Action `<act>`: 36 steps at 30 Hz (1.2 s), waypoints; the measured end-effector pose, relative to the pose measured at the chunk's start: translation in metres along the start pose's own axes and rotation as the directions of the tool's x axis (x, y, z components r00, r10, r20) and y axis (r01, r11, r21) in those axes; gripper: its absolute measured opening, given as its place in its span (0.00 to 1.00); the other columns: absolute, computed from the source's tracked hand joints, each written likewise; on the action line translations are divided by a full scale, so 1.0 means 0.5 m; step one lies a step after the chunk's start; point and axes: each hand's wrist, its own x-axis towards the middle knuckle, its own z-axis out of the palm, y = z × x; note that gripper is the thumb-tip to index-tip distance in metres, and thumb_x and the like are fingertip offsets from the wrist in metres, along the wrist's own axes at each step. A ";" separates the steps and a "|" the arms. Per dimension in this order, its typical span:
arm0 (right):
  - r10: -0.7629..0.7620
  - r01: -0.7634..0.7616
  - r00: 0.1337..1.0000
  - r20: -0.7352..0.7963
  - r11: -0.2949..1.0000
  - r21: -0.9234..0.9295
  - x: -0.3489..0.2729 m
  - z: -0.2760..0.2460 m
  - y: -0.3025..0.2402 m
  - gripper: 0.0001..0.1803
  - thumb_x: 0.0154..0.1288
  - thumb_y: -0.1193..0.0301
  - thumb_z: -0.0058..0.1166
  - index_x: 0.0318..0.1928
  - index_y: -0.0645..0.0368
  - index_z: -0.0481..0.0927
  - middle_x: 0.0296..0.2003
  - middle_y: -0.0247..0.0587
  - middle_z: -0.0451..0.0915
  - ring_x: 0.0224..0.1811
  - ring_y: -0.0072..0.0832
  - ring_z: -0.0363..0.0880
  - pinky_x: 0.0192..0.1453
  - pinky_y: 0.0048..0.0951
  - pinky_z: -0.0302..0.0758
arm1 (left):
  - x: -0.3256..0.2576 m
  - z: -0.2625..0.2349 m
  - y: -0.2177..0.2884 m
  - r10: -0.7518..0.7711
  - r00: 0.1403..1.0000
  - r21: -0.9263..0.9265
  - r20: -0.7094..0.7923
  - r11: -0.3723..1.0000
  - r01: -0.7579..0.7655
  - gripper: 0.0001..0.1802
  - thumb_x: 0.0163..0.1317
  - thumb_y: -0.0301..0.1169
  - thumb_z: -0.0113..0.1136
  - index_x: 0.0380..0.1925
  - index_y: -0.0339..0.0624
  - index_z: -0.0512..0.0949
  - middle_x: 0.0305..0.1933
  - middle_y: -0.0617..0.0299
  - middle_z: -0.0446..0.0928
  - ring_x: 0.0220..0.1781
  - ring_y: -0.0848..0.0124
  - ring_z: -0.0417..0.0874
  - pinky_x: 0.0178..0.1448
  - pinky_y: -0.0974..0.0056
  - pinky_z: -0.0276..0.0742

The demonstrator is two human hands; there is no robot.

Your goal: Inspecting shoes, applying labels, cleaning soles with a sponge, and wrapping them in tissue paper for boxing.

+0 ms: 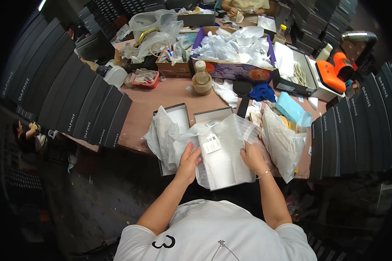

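An open shoe box (213, 115) lies at the table's near edge, lined with thin white tissue paper (231, 161). A small white printed card (211, 145) rests on the lining. At the box's left side my left hand (188, 165) is open, its fingers apart and close to the paper. My right hand (252, 157) is closed on the paper's right edge, its fingertips partly hidden. Left of this box sits a second open box (177, 114), with crumpled white tissue paper (163, 135) over it.
Tall stacks of dark shoe boxes (87, 113) flank the table, with more boxes (357, 126) at right. A white plastic bag (283, 141) lies right of my hands. Behind stand a bottle (201, 80), a purple carton (235, 69) of crumpled wrapping and an orange tool (331, 76). Another person (246, 8) sits opposite.
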 end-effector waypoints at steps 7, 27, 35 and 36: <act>-0.052 0.062 0.985 -0.163 0.996 0.061 -0.066 -0.139 -0.083 0.19 0.60 0.74 0.47 0.49 0.74 0.73 0.31 0.66 0.78 0.34 0.58 0.78 0.41 0.48 0.73 | 0.144 0.074 -0.040 0.452 0.889 0.348 0.069 0.824 -0.446 0.35 0.59 0.46 0.63 0.58 0.30 0.68 0.55 0.45 0.73 0.56 0.58 0.74 0.61 0.60 0.68; -0.675 0.676 0.737 0.037 0.737 -0.012 0.055 0.069 -0.402 0.52 0.52 0.60 0.68 0.70 0.63 0.51 0.64 0.72 0.56 0.64 0.61 0.60 0.67 0.45 0.62 | 0.009 -0.235 0.140 0.905 0.419 0.675 -0.074 0.355 -0.647 0.07 0.55 0.22 0.54 0.34 0.32 0.76 0.38 0.52 0.78 0.40 0.55 0.80 0.45 0.60 0.76; -0.626 0.624 0.777 0.067 0.780 0.042 0.073 0.153 -0.465 0.57 0.52 0.54 0.66 0.73 0.59 0.44 0.61 0.76 0.59 0.57 0.65 0.69 0.57 0.46 0.73 | -0.023 -0.248 0.206 0.913 0.403 0.746 0.064 0.225 -0.627 0.05 0.53 0.22 0.62 0.29 0.34 0.76 0.35 0.54 0.77 0.32 0.59 0.78 0.36 0.62 0.76; -0.633 0.630 0.773 0.050 0.774 0.057 0.058 0.144 -0.483 0.57 0.52 0.55 0.66 0.73 0.59 0.44 0.61 0.76 0.59 0.57 0.65 0.68 0.57 0.46 0.73 | -0.028 -0.244 0.218 0.910 0.409 0.752 0.073 0.219 -0.622 0.05 0.53 0.21 0.62 0.29 0.34 0.76 0.35 0.54 0.77 0.32 0.58 0.79 0.35 0.61 0.76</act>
